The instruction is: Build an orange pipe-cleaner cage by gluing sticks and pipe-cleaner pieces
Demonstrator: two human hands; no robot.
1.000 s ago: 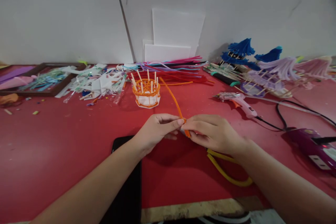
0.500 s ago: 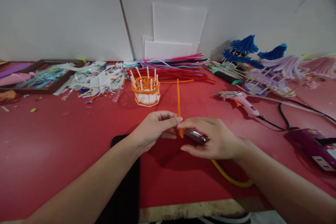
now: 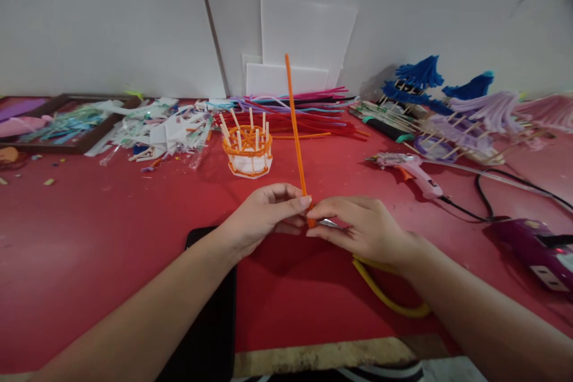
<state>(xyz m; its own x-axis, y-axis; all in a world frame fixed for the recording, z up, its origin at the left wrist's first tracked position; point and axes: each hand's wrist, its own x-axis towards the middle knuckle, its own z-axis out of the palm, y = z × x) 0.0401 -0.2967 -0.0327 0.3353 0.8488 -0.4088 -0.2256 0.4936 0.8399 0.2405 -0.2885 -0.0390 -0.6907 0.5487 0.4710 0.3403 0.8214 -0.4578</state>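
Orange pipe cleaners stand nearly upright in front of me, one reaching well above the rest. My left hand pinches them near the bottom between thumb and fingers. At their lower ends, the thumb and index finger of my right hand close in from the other side. Under the right hand lies a tool with a bit of silver metal showing and yellow handles; most of it is hidden. Beyond my hands sits a small round orange frame with upright cream sticks and a white base.
A pink glue gun lies to the right, with its cord near a purple power strip. Blue and lilac model roofs stand back right. Pipe cleaners, scraps and a brown frame line the back. A black slab lies near my left forearm.
A longer orange pipe cleaner now rises from my left hand, leaning slightly left. My right thumb has come up and closed toward the index finger at the lower ends.
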